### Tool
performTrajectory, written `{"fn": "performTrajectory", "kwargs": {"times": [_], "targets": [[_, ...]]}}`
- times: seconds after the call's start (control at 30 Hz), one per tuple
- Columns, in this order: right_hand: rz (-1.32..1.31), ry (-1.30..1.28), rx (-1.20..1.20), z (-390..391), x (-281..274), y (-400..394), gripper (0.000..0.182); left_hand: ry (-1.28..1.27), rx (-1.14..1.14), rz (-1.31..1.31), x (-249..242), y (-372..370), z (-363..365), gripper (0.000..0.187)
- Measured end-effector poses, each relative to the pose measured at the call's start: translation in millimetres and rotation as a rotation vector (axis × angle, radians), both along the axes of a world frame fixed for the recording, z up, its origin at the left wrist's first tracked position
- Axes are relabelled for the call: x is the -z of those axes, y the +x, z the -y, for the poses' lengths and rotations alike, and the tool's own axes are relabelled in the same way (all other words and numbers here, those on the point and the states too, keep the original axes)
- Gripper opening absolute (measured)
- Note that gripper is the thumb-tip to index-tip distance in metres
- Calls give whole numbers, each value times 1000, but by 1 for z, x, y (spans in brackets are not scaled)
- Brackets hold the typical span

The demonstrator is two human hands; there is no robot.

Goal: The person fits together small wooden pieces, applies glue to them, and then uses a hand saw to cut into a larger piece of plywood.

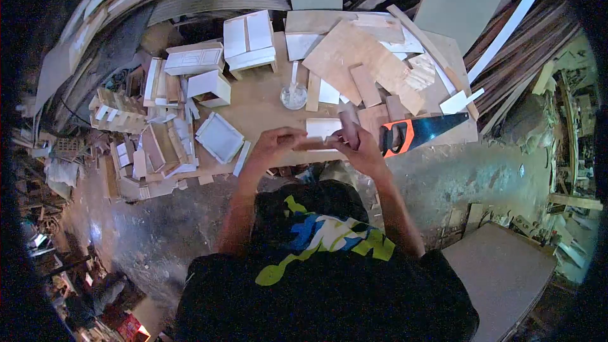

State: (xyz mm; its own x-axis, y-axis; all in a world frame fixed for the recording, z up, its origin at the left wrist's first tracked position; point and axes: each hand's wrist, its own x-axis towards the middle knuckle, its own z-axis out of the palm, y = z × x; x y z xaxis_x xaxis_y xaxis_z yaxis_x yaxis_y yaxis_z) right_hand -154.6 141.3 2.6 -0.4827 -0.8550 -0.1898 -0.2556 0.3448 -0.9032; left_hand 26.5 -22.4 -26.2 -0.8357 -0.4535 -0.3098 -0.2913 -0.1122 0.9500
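At the workbench's front edge, my left hand (279, 141) has its fingers closed on one end of a small brown wood piece (310, 144). My right hand (358, 146) is closed at the other end, its thumb and fingertips against the piece. A white rectangular piece (323, 127) lies just beyond the hands. A brown wooden block (348, 120) rises beside my right fingers, partly hidden by them. To the right lies a handsaw (415, 134) with an orange and black handle and a dark blade.
The workbench (259, 98) bears a clear container (294, 96) with a stick in it, a plywood sheet (354, 63), small white boxes (210, 87) and a white tray (219, 136) at left. A large board (500, 272) stands at lower right.
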Motion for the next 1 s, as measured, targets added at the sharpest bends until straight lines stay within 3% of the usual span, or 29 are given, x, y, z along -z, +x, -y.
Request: {"fn": "performTrajectory", "kwargs": {"times": [0.07,0.17,0.23,0.33,0.43,0.5,0.6,0.73,0.83,0.9,0.97,1.0], "targets": [[-172,-18,-178,0,13,-14,18,85,37,-50,-4,8,-14,27],[-295,-8,-333,12,9,-16,18,-16,113,92,27,5,-31,31],[-256,15,-335,20,28,-18,19,-78,71,168,50,-1,-41,31],[-256,0,-257,27,93,-31,21,-287,-69,256,70,-10,-52,26],[-345,-9,-224,23,113,-51,24,-684,-204,273,136,-13,-58,25],[-364,31,-152,8,141,-73,25,-692,-232,287,151,-22,-60,25],[-447,115,-132,-16,140,-94,25,-698,-354,320,169,-32,-71,24],[-593,7,-101,-43,160,-115,26,-770,-486,376,193,-42,-83,25],[-429,99,-176,-55,147,-124,52,-817,-394,388,210,-42,-83,29],[-452,65,-143,-56,138,-127,31,-777,-445,425,213,-47,-85,32],[-413,79,-126,-59,131,-127,30,-736,-479,427,205,-50,-88,35],[-365,109,-127,-61,130,-128,39,-716,-490,409,200,-52,-88,36]]}}
